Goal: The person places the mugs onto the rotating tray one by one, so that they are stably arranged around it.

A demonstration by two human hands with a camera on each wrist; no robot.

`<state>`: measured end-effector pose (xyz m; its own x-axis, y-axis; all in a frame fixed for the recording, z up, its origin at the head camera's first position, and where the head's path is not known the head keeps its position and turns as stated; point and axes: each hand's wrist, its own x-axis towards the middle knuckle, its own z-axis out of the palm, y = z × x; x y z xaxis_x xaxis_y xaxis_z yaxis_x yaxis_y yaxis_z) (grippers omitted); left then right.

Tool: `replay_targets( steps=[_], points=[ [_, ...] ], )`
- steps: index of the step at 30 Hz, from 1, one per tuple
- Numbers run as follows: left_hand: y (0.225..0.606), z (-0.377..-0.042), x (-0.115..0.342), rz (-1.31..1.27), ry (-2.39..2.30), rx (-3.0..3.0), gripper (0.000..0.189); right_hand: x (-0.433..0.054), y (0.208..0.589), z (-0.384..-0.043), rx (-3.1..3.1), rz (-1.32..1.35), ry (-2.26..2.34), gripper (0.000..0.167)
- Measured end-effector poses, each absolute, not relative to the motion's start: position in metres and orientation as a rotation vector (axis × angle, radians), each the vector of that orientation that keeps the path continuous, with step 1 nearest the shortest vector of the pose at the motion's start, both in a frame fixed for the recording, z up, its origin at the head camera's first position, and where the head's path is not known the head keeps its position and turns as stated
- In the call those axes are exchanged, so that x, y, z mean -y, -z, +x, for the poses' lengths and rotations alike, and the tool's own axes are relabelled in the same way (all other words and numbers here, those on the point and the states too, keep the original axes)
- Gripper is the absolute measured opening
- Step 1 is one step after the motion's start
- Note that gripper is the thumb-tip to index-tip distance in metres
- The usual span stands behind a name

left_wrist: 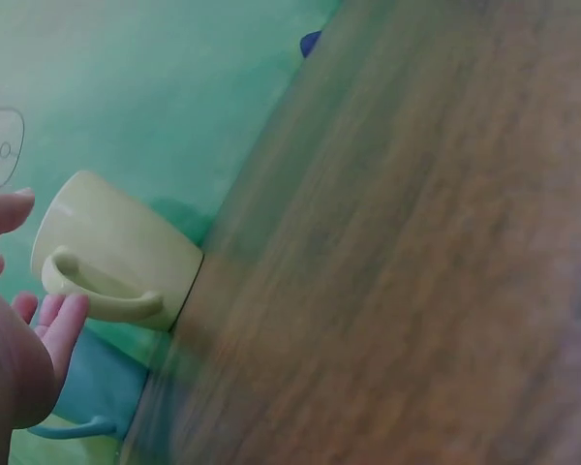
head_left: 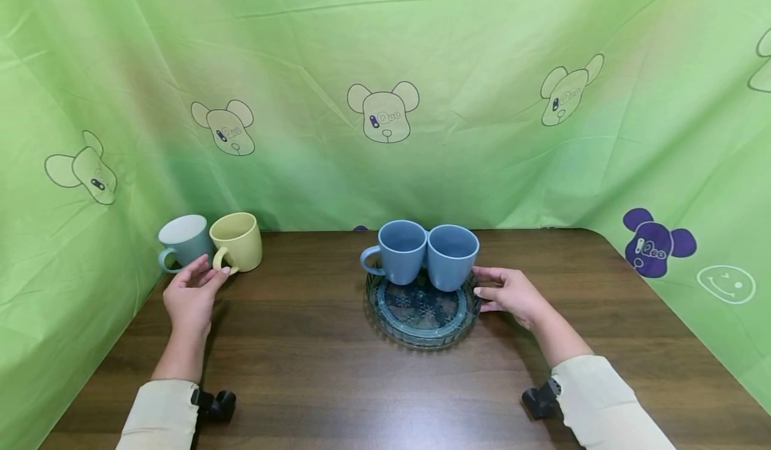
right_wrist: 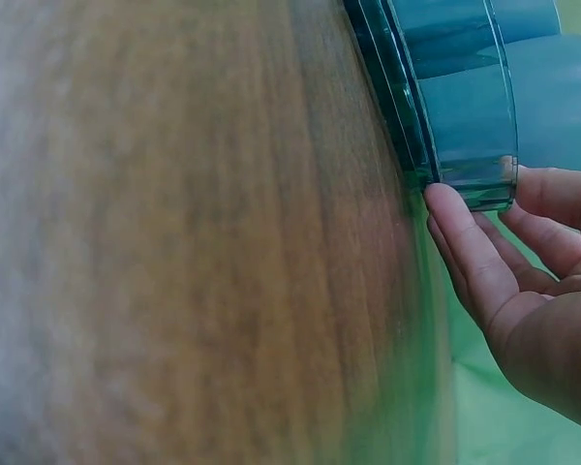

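A yellow mug point(head_left: 243, 244) stands at the back left, its handle toward my left hand point(head_left: 191, 297). The fingertips of that hand are at the handle; whether they touch it I cannot tell. Behind those fingers is a teal mug point(head_left: 188, 241) with a white inside, partly hidden. Two blue mugs, a left one point(head_left: 401, 252) and a right one point(head_left: 452, 259), stand side by side on a round bluish glass tray point(head_left: 415, 339). My right hand point(head_left: 508, 296) grips the tray's right side, with fingers at its rim and low on its wall point(right_wrist: 465, 126).
A brown wooden table point(head_left: 301, 369) lies under everything. Green cloth point(head_left: 470, 162) with bear-head prints hangs along its back and both sides. Each wrist carries a small black camera, a left one point(head_left: 217, 404) and a right one point(head_left: 541, 400).
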<state>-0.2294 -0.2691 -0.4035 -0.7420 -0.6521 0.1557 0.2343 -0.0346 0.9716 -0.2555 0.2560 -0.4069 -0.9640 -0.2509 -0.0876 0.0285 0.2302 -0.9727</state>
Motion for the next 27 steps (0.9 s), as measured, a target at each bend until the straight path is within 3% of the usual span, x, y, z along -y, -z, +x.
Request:
replay_targets(
  steps=[27],
  points=[
    [0.415,-0.252,0.286,0.639,1.808,1.816,0.048,-0.255,0.405,-0.254,-2.277,-0.218,1.81,0.054]
  ],
)
